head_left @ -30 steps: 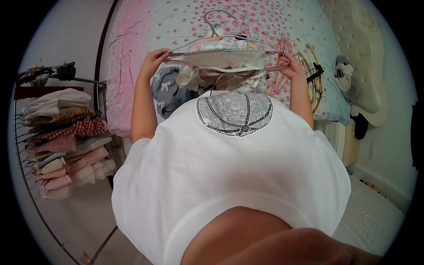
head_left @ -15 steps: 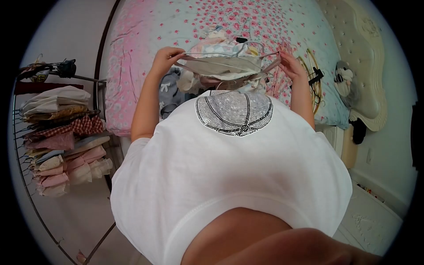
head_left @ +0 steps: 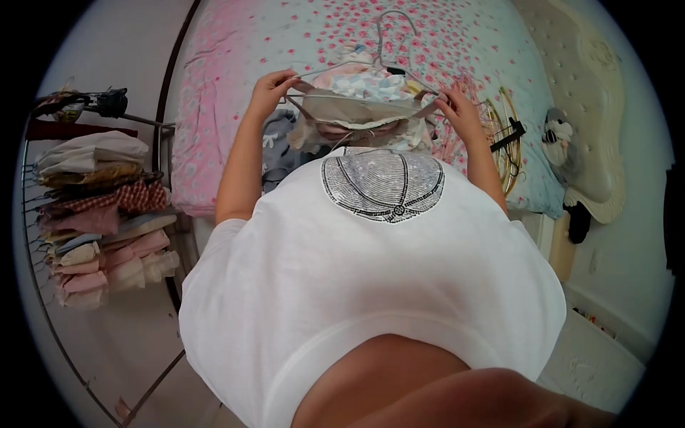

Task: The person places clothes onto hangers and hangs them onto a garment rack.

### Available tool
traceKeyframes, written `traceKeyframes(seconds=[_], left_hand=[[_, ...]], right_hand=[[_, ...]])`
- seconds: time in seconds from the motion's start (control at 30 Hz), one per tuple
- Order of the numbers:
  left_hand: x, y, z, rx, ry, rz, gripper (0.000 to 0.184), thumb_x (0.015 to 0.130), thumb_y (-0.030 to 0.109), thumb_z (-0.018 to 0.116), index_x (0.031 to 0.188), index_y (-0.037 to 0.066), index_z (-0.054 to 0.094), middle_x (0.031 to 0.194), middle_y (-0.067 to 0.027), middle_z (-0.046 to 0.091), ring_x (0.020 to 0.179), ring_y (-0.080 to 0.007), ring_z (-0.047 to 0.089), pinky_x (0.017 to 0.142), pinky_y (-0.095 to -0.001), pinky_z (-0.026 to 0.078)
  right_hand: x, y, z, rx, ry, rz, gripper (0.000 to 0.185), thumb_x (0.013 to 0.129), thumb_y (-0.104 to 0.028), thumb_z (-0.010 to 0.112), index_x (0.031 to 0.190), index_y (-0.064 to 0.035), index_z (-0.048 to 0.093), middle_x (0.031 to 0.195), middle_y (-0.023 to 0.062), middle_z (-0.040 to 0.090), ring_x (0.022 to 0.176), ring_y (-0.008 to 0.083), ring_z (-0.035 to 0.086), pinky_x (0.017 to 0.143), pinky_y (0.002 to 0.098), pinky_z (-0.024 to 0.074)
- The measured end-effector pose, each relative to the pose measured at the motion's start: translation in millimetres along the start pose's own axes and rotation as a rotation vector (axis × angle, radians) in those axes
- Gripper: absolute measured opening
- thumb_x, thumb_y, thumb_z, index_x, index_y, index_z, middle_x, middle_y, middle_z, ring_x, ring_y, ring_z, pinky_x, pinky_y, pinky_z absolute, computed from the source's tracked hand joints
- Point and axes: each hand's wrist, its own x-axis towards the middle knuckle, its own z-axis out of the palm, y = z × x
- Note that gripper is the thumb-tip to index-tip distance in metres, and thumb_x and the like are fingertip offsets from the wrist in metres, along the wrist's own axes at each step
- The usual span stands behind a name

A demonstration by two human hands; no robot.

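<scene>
A light grey clothes hanger [head_left: 342, 66] spans between my two hands, its hook pointing away from me over the bed. From it hangs a pale strapped garment [head_left: 349, 108], with one wide strap near each end of the hanger. My left hand [head_left: 274, 93] is closed at the hanger's left end, fingers pinched by the strap. At the right end, my right hand [head_left: 460, 113] pinches the hanger beside the other strap. My own shirt hides the lower part of the garment. Behind the hanger lies a heap of pastel clothes [head_left: 364, 83].
The bed has a pink and pale-blue flowered cover [head_left: 221, 93]. Dark grey clothing [head_left: 278, 146] lies by my left forearm. Gold hangers [head_left: 510, 143] and a plush toy [head_left: 559, 134] lie to the right. A rack of hanging clothes [head_left: 100, 214] stands at left.
The hanger's hook has swung up and away from me, now standing out above the garment. My right hand has shifted slightly inward and down; my left hand remains at its end.
</scene>
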Motion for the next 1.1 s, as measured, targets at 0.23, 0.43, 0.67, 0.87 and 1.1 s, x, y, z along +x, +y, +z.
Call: traceKeyframes(seconds=[0.23, 0.43, 0.67, 0.87, 1.1], left_hand=[[-2.6, 14.4, 1.6, 0.037, -0.022, -0.036, 0.019, 0.080, 0.015, 0.060, 0.091, 0.000, 0.062, 0.077, -0.0027, 0.063, 0.071, -0.0108, 0.057, 0.063, -0.0228, 0.044], [-2.3, -16.1, -6.3, 0.339, 0.413, 0.438, 0.044, 0.081, 0.029, 0.057, 0.115, 0.001, 0.049, 0.108, -0.0152, 0.055, 0.097, -0.0250, 0.054, 0.084, -0.0352, 0.040], [-11.4, -53.3, 11.6, -0.045, -0.204, -0.077, 0.067, 0.073, 0.022, 0.067, 0.127, 0.002, 0.033, 0.122, -0.0119, 0.044, 0.113, -0.0199, 0.042, 0.095, -0.0306, 0.033], [3.8, -83.1, 40.1, -0.152, -0.193, -0.225, 0.058, 0.068, 0.016, 0.070, 0.118, 0.002, 0.044, 0.107, -0.0088, 0.054, 0.098, -0.0166, 0.051, 0.084, -0.0283, 0.040], [11.5, -43.9, 39.5, -0.479, 0.124, -0.178, 0.018, 0.077, 0.010, 0.061, 0.092, 0.004, 0.057, 0.081, -0.0029, 0.060, 0.071, -0.0121, 0.057, 0.062, -0.0258, 0.044]], right_hand=[[4.5, 10.9, 5.5, 0.155, 0.039, 0.191, 0.024, 0.077, -0.029, 0.062, 0.079, -0.0051, 0.062, 0.060, 0.0039, 0.053, 0.056, 0.0127, 0.048, 0.053, 0.0269, 0.0374], [16.3, -1.6, -19.1, 0.331, 0.097, 0.210, 0.023, 0.077, -0.026, 0.063, 0.076, -0.0028, 0.064, 0.062, -0.0019, 0.055, 0.059, 0.0061, 0.047, 0.053, 0.0236, 0.0366], [24.7, 22.5, -51.9, 0.512, 0.145, 0.187, 0.023, 0.077, -0.024, 0.065, 0.079, -0.0009, 0.065, 0.072, 0.0008, 0.061, 0.067, 0.0079, 0.052, 0.064, 0.0224, 0.0394], [12.1, 28.6, -72.6, 0.549, 0.204, 0.184, 0.023, 0.077, -0.024, 0.065, 0.079, -0.0008, 0.065, 0.072, 0.0006, 0.060, 0.069, 0.0078, 0.052, 0.066, 0.0212, 0.0378], [8.9, 54.3, -75.3, 0.501, 0.368, 0.273, 0.028, 0.077, -0.028, 0.065, 0.078, 0.0000, 0.065, 0.070, 0.0000, 0.058, 0.068, 0.0081, 0.049, 0.066, 0.0210, 0.0367]])
